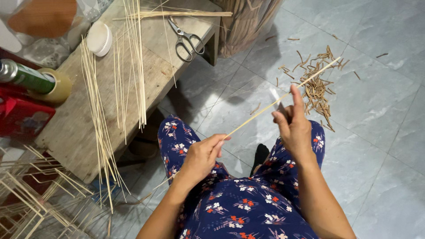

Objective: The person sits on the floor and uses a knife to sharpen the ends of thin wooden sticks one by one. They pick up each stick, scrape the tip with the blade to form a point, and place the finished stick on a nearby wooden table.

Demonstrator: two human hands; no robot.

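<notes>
I hold one thin pale bamboo strip point(261, 111) between both hands, slanting from lower left to upper right over my lap. My left hand point(201, 156) pinches its lower part between thumb and fingers. My right hand point(293, 125) grips it higher up, index finger stretched along the strip. The strip's far end reaches over a pile of brown shavings point(316, 84) on the grey tiled floor. My knees in blue flowered cloth point(248, 203) are below the hands.
A low wooden bench point(75, 128) at left carries several loose bamboo strips point(133, 66), grey scissors point(186, 40), a white round brush point(99, 39), a tape roll point(59, 86) and a green can point(24, 75). More strips lie at lower left point(31, 194). A woven basket point(245, 22) stands behind the bench.
</notes>
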